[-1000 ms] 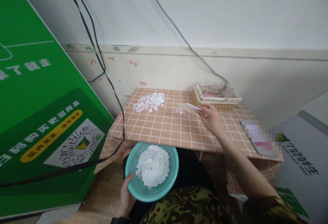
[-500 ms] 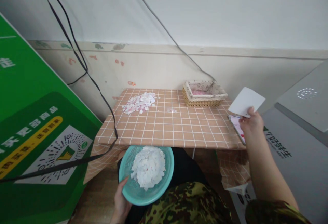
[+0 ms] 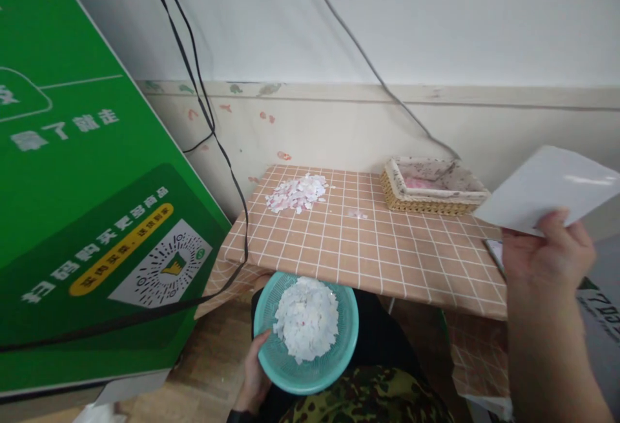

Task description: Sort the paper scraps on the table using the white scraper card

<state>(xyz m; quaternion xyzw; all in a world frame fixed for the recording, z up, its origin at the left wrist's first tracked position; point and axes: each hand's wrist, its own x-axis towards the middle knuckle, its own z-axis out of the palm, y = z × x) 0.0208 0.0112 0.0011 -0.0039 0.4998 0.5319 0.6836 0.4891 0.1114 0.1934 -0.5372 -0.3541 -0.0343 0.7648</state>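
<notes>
My left hand (image 3: pixel 256 371) grips the near left rim of a round turquoise plastic basket (image 3: pixel 349 339), its thumb over the edge. Inside the basket lies a heap of small white paper scraps (image 3: pixel 306 319). The basket rests over my lap, just below the table's front edge. Raised at the right, my right hand (image 3: pixel 557 248) is closed on a white sheet of card or stiff paper (image 3: pixel 547 184), which is held up at a slant. Another pile of white and pinkish paper scraps (image 3: pixel 298 192) lies on the back left of the table.
The table wears a brown checked cloth (image 3: pixel 368 248). A cloth-lined wicker basket (image 3: pixel 431 200) with something pink inside stands at its back right. Partly behind my right wrist lies a flat item (image 3: pixel 495 256). A black cable (image 3: pixel 239 184) hangs before a green sign cabinet (image 3: pixel 121 145).
The view has turned left, so the table sits farther right. My right hand has lifted the white sheet closer to me and off the table's right side. My left hand keeps the basket.
</notes>
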